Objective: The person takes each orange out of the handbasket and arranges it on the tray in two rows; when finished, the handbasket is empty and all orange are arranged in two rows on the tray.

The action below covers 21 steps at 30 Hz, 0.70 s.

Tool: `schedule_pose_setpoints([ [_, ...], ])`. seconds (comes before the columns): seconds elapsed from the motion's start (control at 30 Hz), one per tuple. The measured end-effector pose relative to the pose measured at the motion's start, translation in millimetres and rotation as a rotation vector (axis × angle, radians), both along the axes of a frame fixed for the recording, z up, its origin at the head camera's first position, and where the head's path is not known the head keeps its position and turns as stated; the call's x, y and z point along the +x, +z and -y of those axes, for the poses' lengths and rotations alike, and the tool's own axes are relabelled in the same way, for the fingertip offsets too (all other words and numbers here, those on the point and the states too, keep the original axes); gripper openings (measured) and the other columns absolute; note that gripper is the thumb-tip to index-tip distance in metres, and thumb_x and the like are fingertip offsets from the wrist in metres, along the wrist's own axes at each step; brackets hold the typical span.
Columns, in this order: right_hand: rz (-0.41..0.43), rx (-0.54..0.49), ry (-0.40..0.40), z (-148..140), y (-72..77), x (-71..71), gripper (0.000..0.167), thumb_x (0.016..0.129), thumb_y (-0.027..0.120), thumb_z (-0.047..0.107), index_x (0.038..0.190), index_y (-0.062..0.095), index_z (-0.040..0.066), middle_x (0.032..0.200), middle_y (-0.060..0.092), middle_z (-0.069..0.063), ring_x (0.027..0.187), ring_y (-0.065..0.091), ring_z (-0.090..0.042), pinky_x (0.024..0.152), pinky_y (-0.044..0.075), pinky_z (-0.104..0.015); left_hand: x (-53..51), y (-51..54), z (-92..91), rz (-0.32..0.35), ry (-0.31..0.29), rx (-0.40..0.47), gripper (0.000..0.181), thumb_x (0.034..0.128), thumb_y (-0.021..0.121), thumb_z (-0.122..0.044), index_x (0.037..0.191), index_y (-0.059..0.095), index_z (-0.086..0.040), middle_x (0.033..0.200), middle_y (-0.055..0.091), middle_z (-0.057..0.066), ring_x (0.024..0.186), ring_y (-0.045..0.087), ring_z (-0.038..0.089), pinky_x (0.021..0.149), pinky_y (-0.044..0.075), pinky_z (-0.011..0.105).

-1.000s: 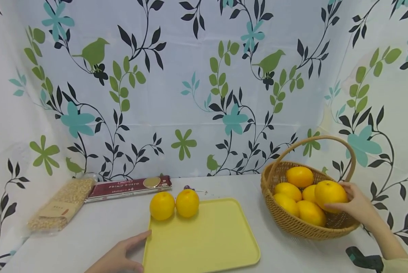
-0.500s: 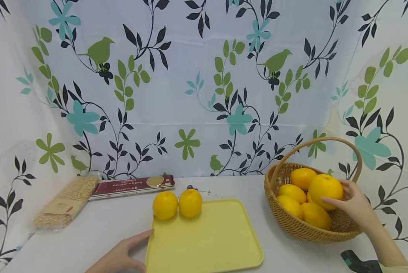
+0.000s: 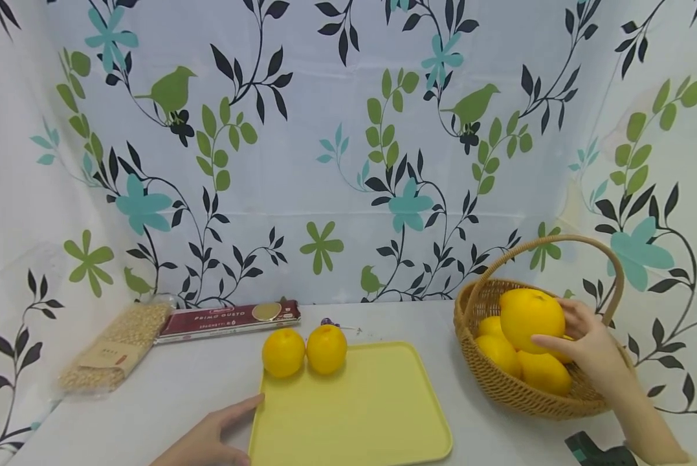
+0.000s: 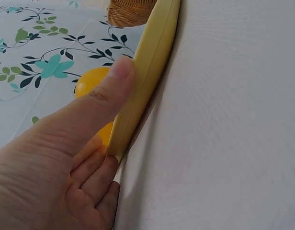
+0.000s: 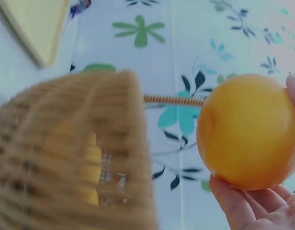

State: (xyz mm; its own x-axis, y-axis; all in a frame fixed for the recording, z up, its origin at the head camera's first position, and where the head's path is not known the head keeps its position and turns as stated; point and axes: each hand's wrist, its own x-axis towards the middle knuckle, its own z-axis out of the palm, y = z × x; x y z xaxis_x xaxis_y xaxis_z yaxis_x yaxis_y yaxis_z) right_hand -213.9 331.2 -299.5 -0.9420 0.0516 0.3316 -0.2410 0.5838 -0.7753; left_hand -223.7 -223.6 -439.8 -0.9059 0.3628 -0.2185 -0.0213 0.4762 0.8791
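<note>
My right hand [image 3: 598, 349] grips a large orange [image 3: 531, 320] between thumb and fingers, above the other fruit in the wicker basket [image 3: 519, 398]. In the right wrist view that orange [image 5: 250, 132] appears beside the blurred basket wall [image 5: 75, 148]. Several yellow-orange fruits [image 3: 543, 373] lie in the basket, partly hidden by the held one. My left hand [image 3: 211, 433] touches the left edge of a yellow tray [image 3: 354, 421] with extended fingers; the left wrist view has the thumb [image 4: 121, 69] against its rim. Two oranges [image 3: 283, 353] sit side by side at the tray's back left corner.
A red spaghetti pack [image 3: 228, 320] and a clear bag of pale grains or beans [image 3: 115, 346] lie at the back left. The basket's tall arched handle [image 3: 564, 238] rises behind the right hand. A patterned curtain [image 3: 348, 162] borders the white table.
My right hand has moved the orange leftward and slightly up within the basket's opening. The left hand stays at the tray's edge. The head view has shifted slightly.
</note>
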Motion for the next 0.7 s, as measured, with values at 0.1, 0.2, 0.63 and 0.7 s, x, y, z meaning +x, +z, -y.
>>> schedule_pose_setpoints([
  [0.1,-0.055,-0.027,0.062,12.8,0.4,0.4,0.064,0.082,0.065,0.015,0.131,0.025,0.001,0.119,0.05,-0.001,0.092,0.048,0.005,0.071,0.049,-0.018,0.4,0.7,0.1,-0.005,-0.003,0.01,0.09,0.0646,0.078,-0.032,0.139,0.033,-0.011,0.14,0.028,0.019,0.124,0.018,0.048,0.09,0.014,0.069],
  [0.2,-0.067,-0.074,0.116,29.0,-0.1,1.3,0.06,0.081,0.066,0.011,0.127,0.028,0.005,0.117,0.048,-0.001,0.092,0.049,0.005,0.072,0.049,-0.017,1.7,1.0,0.1,0.002,0.009,0.008,0.089,0.0646,0.078,-0.032,0.139,0.033,-0.012,0.14,0.028,0.019,0.123,0.018,0.048,0.09,0.015,0.07],
  [0.63,-0.084,-0.271,0.365,106.8,-5.6,-1.3,0.064,0.074,0.069,0.0,0.126,0.032,0.011,0.128,0.037,-0.009,0.098,0.052,-0.013,0.08,0.049,-0.027,1.0,3.0,1.8,-0.055,-0.064,0.056,0.083,0.0702,0.075,-0.028,0.139,0.032,-0.006,0.14,0.029,0.019,0.125,0.018,0.045,0.094,0.011,0.066],
  [0.7,-0.088,-0.257,0.389,115.8,-8.7,-6.7,0.064,0.074,0.07,0.002,0.126,0.033,0.008,0.127,0.041,-0.009,0.099,0.052,-0.016,0.082,0.048,-0.028,0.8,2.7,2.0,-0.073,-0.08,0.059,0.082,0.071,0.074,-0.028,0.138,0.032,-0.005,0.14,0.029,0.019,0.126,0.019,0.044,0.095,0.011,0.065],
])
